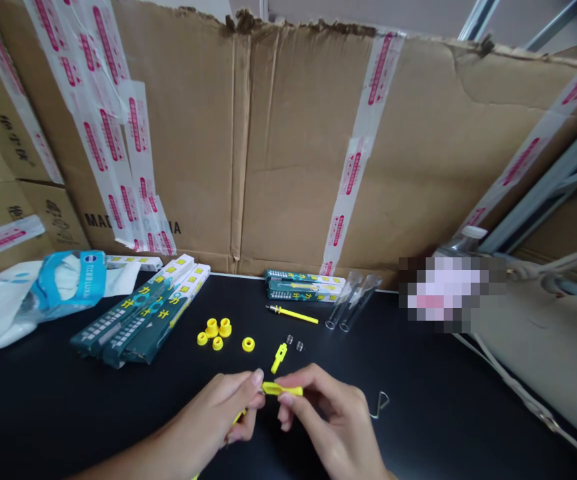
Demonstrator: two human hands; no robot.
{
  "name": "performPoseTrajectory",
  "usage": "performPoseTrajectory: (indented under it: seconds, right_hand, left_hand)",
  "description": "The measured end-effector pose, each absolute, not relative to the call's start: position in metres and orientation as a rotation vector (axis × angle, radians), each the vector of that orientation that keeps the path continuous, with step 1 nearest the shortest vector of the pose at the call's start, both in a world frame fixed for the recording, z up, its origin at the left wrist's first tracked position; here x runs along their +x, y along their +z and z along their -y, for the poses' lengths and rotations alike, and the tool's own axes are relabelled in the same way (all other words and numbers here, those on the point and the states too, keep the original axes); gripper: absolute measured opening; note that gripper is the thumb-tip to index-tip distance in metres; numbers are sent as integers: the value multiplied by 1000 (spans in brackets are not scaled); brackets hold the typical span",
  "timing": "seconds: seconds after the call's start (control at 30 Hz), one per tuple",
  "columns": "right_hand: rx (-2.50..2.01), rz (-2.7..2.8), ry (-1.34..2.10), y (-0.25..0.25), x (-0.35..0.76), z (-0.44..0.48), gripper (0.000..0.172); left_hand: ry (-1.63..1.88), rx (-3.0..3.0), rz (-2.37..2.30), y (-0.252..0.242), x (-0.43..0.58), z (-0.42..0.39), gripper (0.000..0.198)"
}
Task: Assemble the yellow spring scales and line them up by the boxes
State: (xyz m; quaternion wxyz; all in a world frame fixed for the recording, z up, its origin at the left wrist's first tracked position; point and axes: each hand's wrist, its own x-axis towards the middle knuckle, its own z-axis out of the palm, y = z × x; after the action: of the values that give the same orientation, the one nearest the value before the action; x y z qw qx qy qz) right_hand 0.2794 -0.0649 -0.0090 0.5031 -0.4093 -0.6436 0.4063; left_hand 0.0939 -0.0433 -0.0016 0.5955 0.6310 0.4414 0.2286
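My right hand (335, 417) pinches a small yellow plastic part with a slotted opening (282, 389) between thumb and fingertips. My left hand (223, 407) is closed just left of it, its thumb tip at the part's left end. A thin yellow rod (239, 417) pokes out under the left fingers, mostly hidden by them. Just beyond the hands lies another yellow plastic piece (279, 359), with small clear rings (299, 347) beside it. A yellow ring (248, 345) and several yellow collars (211, 327) sit farther left. A bent wire hook (379, 405) lies right of my right hand.
Behind are a yellow rod with a dark tip (293, 315), clear tubes (359, 303) and printed boxes (303, 287). More long boxes (138, 320) lie left, near a blue-and-white plastic packet (71, 283). A cardboard wall (293, 147) closes the back; a beige bag (533, 333) stands right.
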Motion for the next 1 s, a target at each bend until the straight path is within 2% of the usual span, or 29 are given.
performPoseTrajectory:
  seconds: [0.1, 0.23, 0.3, 0.43, 0.63, 1.0]
  right_hand:
    - [-861, 1722, 800, -8, 286, 61, 15]
    - [-634, 1939, 658, -3, 293, 55, 29]
    - [-648, 1972, 623, -1, 294, 53, 30]
    - [-809, 1893, 630, -2, 296, 49, 21]
    - [-982, 1761, 896, -10, 295, 49, 10]
    - [-1034, 1856, 702, -9, 297, 51, 7]
  left_hand:
    - [467, 1282, -951, -5, 93, 38, 61]
    - [450, 1090, -876, -7, 89, 25, 61]
    - [449, 1080, -852, -6, 87, 22, 61]
    - [472, 1192, -859, -1, 86, 25, 58]
    - [416, 1374, -935, -3, 87, 34, 60]
    - [432, 1479, -899, -2, 87, 35, 45]
